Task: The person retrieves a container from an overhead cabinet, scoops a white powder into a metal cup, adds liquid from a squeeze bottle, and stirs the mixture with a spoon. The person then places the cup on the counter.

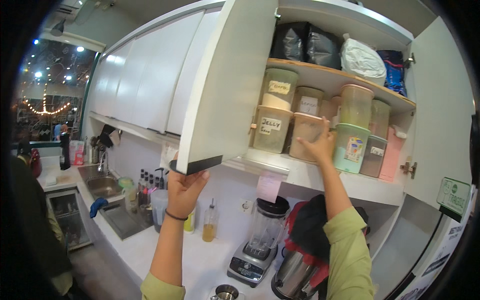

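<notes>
My left hand (186, 189) is raised to the lower corner of an open white cabinet door (228, 86) and grips its bottom edge. Inside the cupboard, my right hand (321, 143) is on a peach-lidded plastic container (305, 137), its thumb across the front and its fingers at the right side. Left of that stands a clear container (273, 138) with a written label, and another holding pale powder (277, 101) is stacked on it. To the right, a mint-green container (350, 161) supports a yellowish one (356, 107).
Black bags (324, 47) and a white plastic bag (362, 60) fill the upper shelf. Below are a Getra blender (255, 247), a steel urn (296, 272) under cloths, and an oil bottle (209, 228). A sink (103, 187) lies left; a person (30, 225) stands nearby.
</notes>
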A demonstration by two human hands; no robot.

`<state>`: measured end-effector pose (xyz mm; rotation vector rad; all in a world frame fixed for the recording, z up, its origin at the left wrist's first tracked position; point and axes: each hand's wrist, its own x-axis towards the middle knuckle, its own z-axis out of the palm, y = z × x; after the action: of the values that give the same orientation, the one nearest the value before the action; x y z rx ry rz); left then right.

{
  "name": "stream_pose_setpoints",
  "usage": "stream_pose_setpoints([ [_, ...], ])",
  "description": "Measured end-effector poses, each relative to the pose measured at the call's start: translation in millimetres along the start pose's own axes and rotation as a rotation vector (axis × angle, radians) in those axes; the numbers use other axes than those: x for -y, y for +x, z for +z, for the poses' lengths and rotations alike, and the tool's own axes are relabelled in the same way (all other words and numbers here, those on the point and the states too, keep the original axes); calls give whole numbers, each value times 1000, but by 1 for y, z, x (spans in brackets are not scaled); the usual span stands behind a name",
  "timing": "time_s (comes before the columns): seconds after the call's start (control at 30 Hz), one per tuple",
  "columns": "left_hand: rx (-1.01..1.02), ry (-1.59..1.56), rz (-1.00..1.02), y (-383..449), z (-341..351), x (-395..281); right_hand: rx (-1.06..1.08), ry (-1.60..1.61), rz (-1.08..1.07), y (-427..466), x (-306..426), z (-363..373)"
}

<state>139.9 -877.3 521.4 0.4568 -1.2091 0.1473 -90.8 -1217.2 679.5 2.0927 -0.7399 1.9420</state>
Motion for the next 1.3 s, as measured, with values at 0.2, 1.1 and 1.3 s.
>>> stream_pose_setpoints([
  [0.2,-11,-27,35,-4,-8,10,109,-45,184,1,37,19],
  [1.1,37,-187,314,0,-10,44,-38,-408,23,13,-102,-294],
  [1.3,11,-207,283,-1,-11,36,-96,-626,-2,-19,-156,-280],
])
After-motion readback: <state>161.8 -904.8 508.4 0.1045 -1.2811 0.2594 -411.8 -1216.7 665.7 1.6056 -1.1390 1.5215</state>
